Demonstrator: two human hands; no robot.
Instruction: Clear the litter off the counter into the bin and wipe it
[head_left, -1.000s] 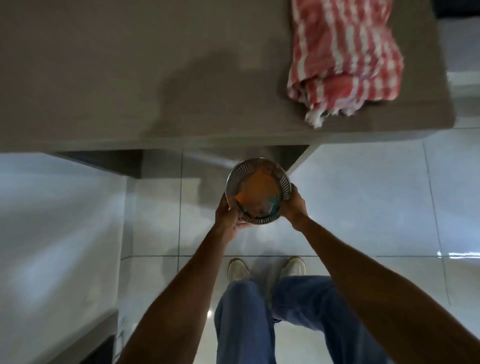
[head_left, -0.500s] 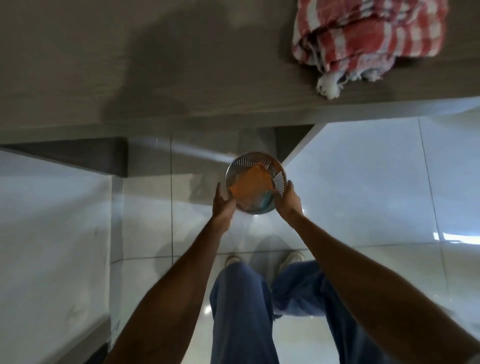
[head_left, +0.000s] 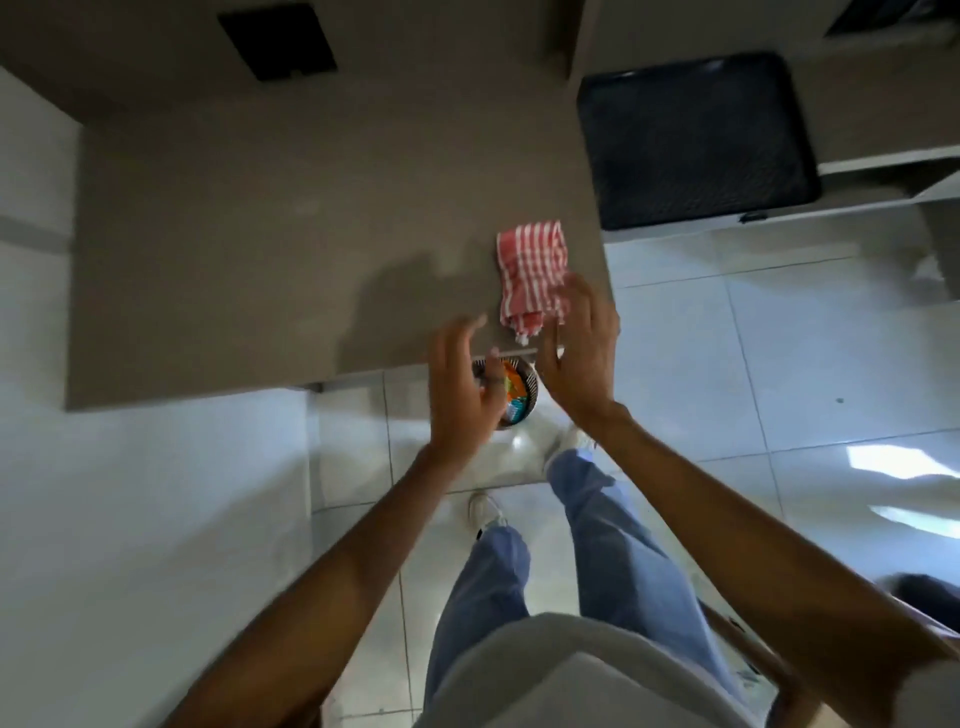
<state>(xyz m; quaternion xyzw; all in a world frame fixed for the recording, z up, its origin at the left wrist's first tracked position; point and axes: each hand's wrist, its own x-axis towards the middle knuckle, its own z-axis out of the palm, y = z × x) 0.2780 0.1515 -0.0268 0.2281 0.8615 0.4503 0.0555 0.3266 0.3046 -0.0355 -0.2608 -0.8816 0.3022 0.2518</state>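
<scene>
A person stands at the near edge of a grey-brown counter, both bare hands raised over its corner with fingers spread and gripping nothing. The left hand hangs above a small round metal bin that sits on the pale tiled floor just under the counter's lip, its rim partly hidden by that hand; orange and teal wrappers show inside it, so the litter appears to be binned already, and no loose litter shows on the counter. The right hand hovers open just beside the red-and-white striped cloth, which lies bunched near the counter's right front corner, its fringed end close to the edge; motion blur makes it unclear whether the fingertips touch the fabric. A dark rectangular tray rests on a lower surface beyond the corner, well apart from the hands. The wipe looks like the step ahead, and the risks sit close together: a hurried grab at the cloth's overhanging end could drag it off the edge, dropping it onto the floor or into the bin among the wrappers, soiling it. The bin stands near the person's white shoes, so a step forward could tip it and spill the litter. A bunched cloth also wipes poorly, likely leaving strips of counter untouched unless it is opened out.
</scene>
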